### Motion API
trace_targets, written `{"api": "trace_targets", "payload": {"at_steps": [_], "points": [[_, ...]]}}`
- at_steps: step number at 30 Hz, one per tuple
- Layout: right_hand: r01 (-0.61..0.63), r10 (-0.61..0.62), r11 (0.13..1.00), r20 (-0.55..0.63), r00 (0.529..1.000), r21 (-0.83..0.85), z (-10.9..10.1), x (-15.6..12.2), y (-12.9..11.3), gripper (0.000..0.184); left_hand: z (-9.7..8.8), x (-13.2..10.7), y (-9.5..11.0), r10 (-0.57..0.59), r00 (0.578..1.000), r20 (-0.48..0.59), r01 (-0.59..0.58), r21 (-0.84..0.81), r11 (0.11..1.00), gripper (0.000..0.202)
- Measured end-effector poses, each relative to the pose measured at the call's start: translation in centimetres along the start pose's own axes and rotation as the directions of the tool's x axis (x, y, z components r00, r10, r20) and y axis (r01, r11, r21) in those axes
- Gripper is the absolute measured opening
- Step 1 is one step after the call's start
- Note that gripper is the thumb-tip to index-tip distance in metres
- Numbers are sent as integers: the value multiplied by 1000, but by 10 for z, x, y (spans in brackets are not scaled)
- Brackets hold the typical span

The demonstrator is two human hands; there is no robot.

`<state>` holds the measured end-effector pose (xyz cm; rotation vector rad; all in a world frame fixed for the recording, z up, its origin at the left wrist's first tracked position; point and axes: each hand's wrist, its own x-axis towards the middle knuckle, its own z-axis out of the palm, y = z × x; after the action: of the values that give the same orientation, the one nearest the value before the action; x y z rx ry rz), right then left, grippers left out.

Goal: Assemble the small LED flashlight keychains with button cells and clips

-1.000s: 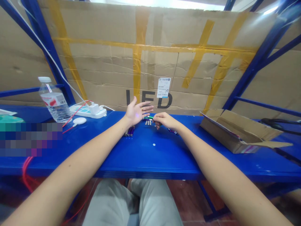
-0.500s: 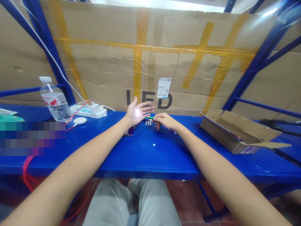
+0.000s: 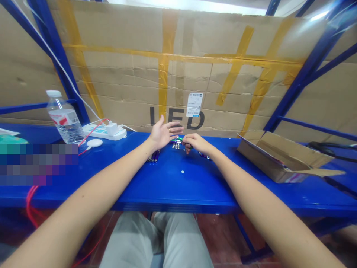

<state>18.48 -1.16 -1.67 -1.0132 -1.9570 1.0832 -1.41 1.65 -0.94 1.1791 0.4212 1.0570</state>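
Pinching a slim green object (image 3: 180, 139), the right hand (image 3: 193, 143) is near small silvery pieces (image 3: 176, 146) on the counter (image 3: 178, 190); the left hand (image 3: 162, 134) is spread out, palm bare

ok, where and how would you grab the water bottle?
I'd take the water bottle by its neck, just under the white cap, fingers closing around it from above and the near side. It stands cap up and the neck is narrower than the body; the power strip sits to the right of its lower part, so a low grip from there looks tighter.
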Motion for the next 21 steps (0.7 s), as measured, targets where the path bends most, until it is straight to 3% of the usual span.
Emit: {"api": "trace_targets", "payload": {"at_steps": [9, 21], "points": [[34, -36, 999, -111, 993, -18, -2, 3, 2, 21, 2, 0, 0, -11, 1000, -19, 11, 4, 1000, 85], [25, -37, 996, -133, 990, -89, -4, 3, 3, 20, 2, 0, -1, -11, 1000, -22, 11, -13, 1000, 81]]}}
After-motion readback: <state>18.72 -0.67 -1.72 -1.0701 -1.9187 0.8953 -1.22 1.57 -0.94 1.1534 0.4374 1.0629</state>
